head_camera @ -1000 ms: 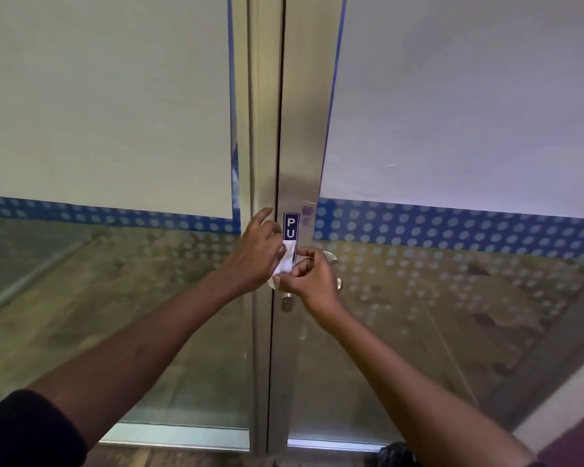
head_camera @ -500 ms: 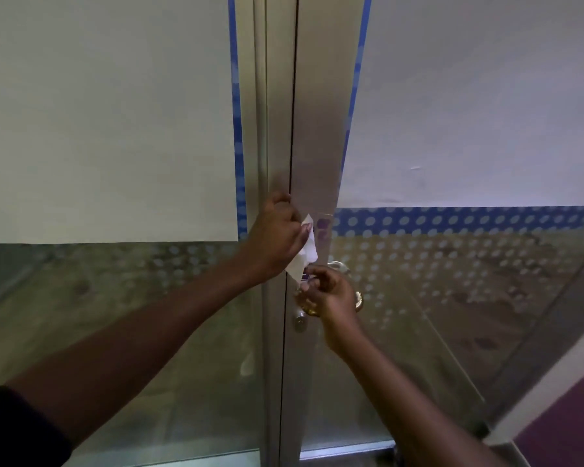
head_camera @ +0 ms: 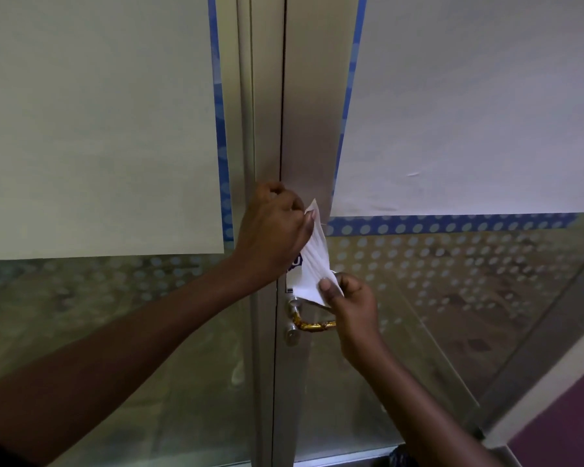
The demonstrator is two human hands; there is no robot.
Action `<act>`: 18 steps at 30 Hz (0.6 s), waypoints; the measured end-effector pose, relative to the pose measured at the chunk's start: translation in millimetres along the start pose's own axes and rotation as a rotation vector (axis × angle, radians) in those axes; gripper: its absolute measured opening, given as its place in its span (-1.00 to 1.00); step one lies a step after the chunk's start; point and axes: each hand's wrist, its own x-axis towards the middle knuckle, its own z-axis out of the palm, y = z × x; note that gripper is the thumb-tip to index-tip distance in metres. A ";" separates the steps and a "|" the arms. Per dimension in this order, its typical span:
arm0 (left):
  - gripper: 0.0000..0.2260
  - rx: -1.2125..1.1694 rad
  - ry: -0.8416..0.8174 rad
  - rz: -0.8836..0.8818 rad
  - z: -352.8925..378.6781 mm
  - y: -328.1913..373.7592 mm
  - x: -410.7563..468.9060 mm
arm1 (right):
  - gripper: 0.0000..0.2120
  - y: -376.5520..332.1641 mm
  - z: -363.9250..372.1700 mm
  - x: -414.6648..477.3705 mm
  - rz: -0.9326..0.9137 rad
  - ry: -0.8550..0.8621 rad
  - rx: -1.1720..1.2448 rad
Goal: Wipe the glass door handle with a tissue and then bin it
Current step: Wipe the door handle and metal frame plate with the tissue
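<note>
A white tissue (head_camera: pixel 312 261) is stretched between my two hands in front of the door's metal stile. My left hand (head_camera: pixel 272 227) pinches its top corner. My right hand (head_camera: pixel 353 303) pinches its lower end, just above the door handle (head_camera: pixel 309 325). The handle is a gold, shiny lever on a silver base, and its outer end is hidden behind my right hand. The tissue is not touching the handle. A small blue sticker is mostly covered by the tissue.
The glass door (head_camera: pixel 452 298) has a blue dotted band and white paper (head_camera: pixel 469 112) over its upper part. A fixed glass panel (head_camera: pixel 98 315) stands to the left. A purple wall (head_camera: pixel 567 429) is at the lower right.
The tissue has been pulled out from a small wad into a long stretched sheet. My left hand rose with the top corner while my right hand stayed by the handle.
</note>
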 end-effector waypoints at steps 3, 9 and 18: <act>-0.57 0.037 0.027 -0.015 3.1 4.3 -2.7 | -0.38 2.5 -8.2 -1.2 0.031 -0.089 0.070; -0.56 -0.485 -0.168 -0.321 14.2 17.4 -2.1 | -0.16 -24.9 -14.9 16.8 0.275 -0.296 0.681; -0.64 -0.783 -0.373 -0.297 16.9 28.2 -2.4 | -0.82 -45.0 -30.4 48.9 0.197 -0.330 0.239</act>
